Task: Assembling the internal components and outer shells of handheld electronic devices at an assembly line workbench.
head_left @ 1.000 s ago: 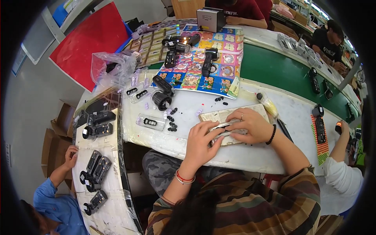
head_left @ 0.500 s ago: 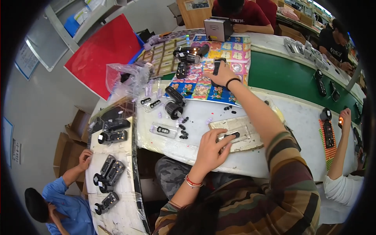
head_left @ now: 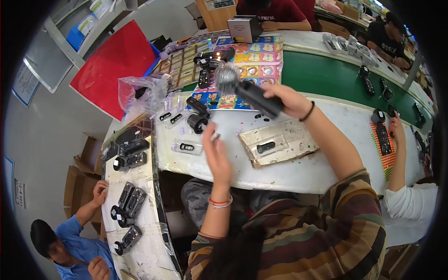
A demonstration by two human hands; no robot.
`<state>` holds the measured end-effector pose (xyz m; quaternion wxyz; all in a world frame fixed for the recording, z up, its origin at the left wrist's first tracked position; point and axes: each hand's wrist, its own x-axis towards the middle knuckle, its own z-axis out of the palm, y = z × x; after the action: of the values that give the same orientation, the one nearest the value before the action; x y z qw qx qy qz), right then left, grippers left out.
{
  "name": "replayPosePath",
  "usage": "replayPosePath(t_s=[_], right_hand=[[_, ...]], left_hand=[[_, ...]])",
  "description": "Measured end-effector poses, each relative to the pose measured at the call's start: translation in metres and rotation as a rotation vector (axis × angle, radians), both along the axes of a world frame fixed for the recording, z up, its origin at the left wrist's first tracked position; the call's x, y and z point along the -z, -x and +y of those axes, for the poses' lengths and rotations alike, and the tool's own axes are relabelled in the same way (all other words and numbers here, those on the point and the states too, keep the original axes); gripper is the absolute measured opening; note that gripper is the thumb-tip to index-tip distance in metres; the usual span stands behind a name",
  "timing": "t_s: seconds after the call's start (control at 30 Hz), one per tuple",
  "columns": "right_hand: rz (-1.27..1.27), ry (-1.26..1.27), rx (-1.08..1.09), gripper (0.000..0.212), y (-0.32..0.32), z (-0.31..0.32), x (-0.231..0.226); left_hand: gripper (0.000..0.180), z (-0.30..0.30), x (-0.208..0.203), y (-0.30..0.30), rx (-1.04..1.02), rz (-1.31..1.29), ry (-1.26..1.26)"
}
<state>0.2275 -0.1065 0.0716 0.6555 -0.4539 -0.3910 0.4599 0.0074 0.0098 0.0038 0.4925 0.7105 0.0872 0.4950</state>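
My right hand grips the black handle of a handheld device, raised above the table. The device's rounded, shiny head points up and left, blurred by motion. My left hand is lifted with its fingers stretched upward, slightly smeared, and nothing shows in it. Just beyond its fingertips stands a black round cup-shaped part, beside a black handle-shaped housing. Between my arms lies a worn board. On it is a clear holder with a black oval piece.
Another clear holder with a black piece lies left of my left hand. A colourful printed sheet spreads beyond, near a crumpled plastic bag. Black housings rest on the left side table. Co-workers sit left, right and across.
My left hand has left the oval piece on the board, moving left and up. My right hand has lifted the device off the printed sheet and drawn it nearer. The view has shifted slightly.
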Motion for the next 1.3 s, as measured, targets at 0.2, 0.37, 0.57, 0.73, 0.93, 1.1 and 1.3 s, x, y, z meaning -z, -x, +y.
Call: replayPosePath(t_s=[0.2,0.37,0.57,0.73,0.93,1.1,1.3], right_hand=[[-0.344,0.305,-0.208,0.046,0.068,-0.058,-0.018],[-1.497,-0.073,0.354,0.065,0.086,-0.073,0.001],[-1.671,-0.12,0.397,0.062,0.075,-0.062,0.015],[-1.762,-0.165,0.4,0.055,0.068,-0.06,0.031],[-1.727,-0.178,0.372,0.057,0.068,-0.054,0.042],[-1.702,-0.15,0.384,0.057,0.068,-0.049,0.057],[-1.72,0.056,0.244,0.062,0.072,-0.039,0.046]], left_hand=[[0.053,0.003,-0.032,0.007,0.507,-0.125,0.268],[0.052,-0.014,-0.036,0.008,0.257,-0.057,0.186],[0.031,-0.012,-0.047,-0.001,0.15,0.1,-0.073],[0.022,-0.012,-0.032,-0.005,0.098,0.227,-0.138],[0.026,-0.007,-0.012,-0.003,0.126,0.208,-0.015],[0.027,0.001,0.003,-0.005,0.151,0.24,0.039],[0.034,0.011,0.008,-0.009,0.216,0.225,0.141]])
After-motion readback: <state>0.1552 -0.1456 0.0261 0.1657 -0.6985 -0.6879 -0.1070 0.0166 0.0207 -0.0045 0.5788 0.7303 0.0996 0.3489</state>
